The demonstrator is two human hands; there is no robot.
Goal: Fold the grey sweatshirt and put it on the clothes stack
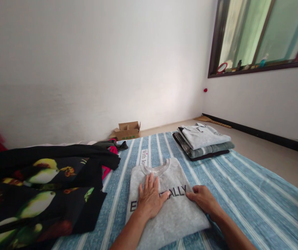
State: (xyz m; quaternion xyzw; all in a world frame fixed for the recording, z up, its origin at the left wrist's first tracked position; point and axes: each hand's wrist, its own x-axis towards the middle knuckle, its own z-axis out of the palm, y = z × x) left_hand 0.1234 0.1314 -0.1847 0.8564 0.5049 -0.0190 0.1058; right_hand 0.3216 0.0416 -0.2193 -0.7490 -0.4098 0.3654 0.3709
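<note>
A grey sweatshirt (161, 225) with black lettering across its chest lies folded into a rough rectangle on a blue striped bedsheet (253, 205), its collar pointing away from me. My left hand (151, 198) rests flat on the chest with fingers spread, covering part of the lettering. At the right edge, my right hand (203, 199) pinches the sweatshirt's side between thumb and curled fingers. Beyond it to the right sits a stack of folded clothes, topped by a light grey polo shirt (203, 136).
Dark printed clothing (47, 194) is spread over the left side, with a pink piece (106, 170) beneath. An open cardboard box (128, 131) stands past the bed's far edge by the wall. A broom (214, 121) lies on the floor below the window (263, 34).
</note>
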